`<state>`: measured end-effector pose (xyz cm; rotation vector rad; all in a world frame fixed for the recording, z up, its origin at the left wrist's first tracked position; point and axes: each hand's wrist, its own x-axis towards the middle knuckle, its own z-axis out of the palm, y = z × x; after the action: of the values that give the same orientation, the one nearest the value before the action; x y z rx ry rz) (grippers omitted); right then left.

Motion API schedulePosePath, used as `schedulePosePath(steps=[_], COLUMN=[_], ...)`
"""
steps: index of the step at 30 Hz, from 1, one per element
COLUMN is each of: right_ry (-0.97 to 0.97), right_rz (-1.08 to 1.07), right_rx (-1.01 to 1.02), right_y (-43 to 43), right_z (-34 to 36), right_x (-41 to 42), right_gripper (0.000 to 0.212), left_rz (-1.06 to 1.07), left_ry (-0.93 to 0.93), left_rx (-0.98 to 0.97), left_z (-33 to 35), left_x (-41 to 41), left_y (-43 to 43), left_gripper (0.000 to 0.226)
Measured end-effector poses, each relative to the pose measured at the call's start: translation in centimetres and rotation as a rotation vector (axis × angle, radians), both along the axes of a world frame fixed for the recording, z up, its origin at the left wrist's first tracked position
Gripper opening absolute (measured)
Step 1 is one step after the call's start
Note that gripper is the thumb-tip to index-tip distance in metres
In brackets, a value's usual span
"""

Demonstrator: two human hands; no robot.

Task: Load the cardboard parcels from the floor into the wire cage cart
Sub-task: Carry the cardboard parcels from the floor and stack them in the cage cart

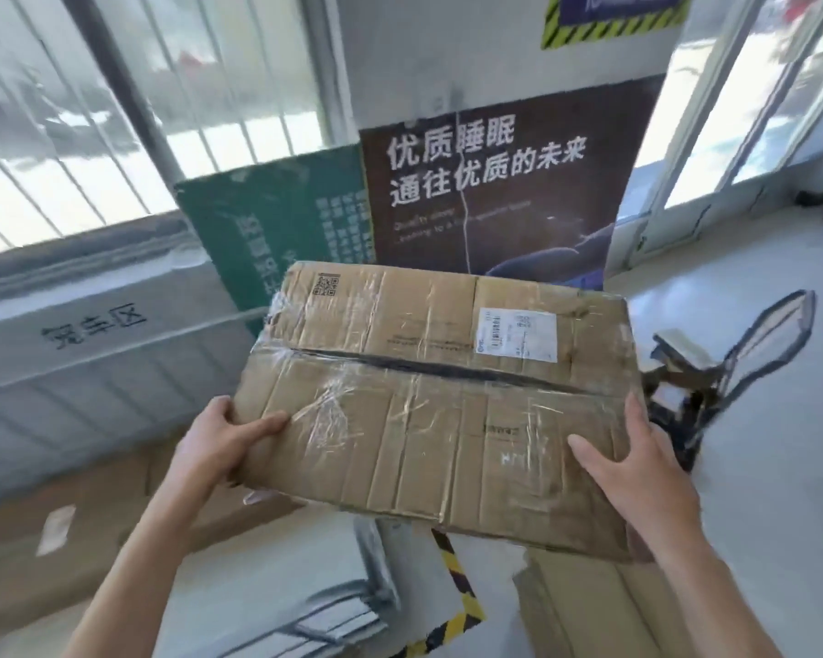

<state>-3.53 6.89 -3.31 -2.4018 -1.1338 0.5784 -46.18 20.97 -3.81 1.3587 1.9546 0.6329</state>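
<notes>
A wide, flat cardboard parcel [428, 391] wrapped in clear tape, with a white shipping label near its top right, is held up in front of me, off the floor. My left hand [219, 444] grips its near left corner, thumb on top and fingers underneath. My right hand [637, 463] grips the near right edge, thumb lying on the top face. No wire cage cart shows clearly in this view.
More cardboard parcels lie on the floor at lower left [48, 539] and lower right [604, 605]. Grey bags [348, 610] and yellow-black floor tape [457, 581] lie below. A green board [276, 239] and a dark poster [490, 182] lean ahead. A black-framed trolley [751, 358] stands at right.
</notes>
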Motion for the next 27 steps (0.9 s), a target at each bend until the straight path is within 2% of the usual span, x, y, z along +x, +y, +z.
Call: schedulePosePath(steps=[7,11,13,15,20,24,25,27], right_ry=[0.003,0.013,0.026,0.041,0.069,0.1,0.119,0.151], right_rz=[0.354,0.531,0.612,0.689,0.803,0.829,0.831,0.821], right_rx=[0.098,0.091,0.077,0.052,-0.01,-0.065,-0.075,-0.095], right_y=[7.2,9.0,9.4,9.9,11.0,12.2,12.6,13.6], right_z=[2.6,1.9,1.1,0.1,-3.5,-7.1,-8.2,-10.3], right_x=[-22.3,-34.4,-40.0,-45.0,-55.1,-61.7,-63.3,-66.5], right_gripper=[0.092,0.093,0.094,0.095,0.096,0.096,0.095,0.096], left_rz=[0.287,0.49,0.583,0.653,0.798,0.857,0.861,0.871], left_ry=[-0.053,-0.143,-0.16,-0.168,-0.196,-0.206,-0.212,-0.239], left_rx=[0.067,0.107,0.1,0.102,0.102,0.06,0.049,0.008], left_z=[3.0,3.2,2.6,1.7,-0.3,-2.7,-3.7,-4.1], left_x=[-25.2,-35.5,-40.3,-44.6,-51.9,-58.2,-59.9,-61.8], left_y=[-8.1,-14.4,-17.3,-19.8,-23.9,-24.7,-24.4,-22.9], left_gripper=[0.083,0.062,0.062,0.072,0.075,0.105,0.104,0.082])
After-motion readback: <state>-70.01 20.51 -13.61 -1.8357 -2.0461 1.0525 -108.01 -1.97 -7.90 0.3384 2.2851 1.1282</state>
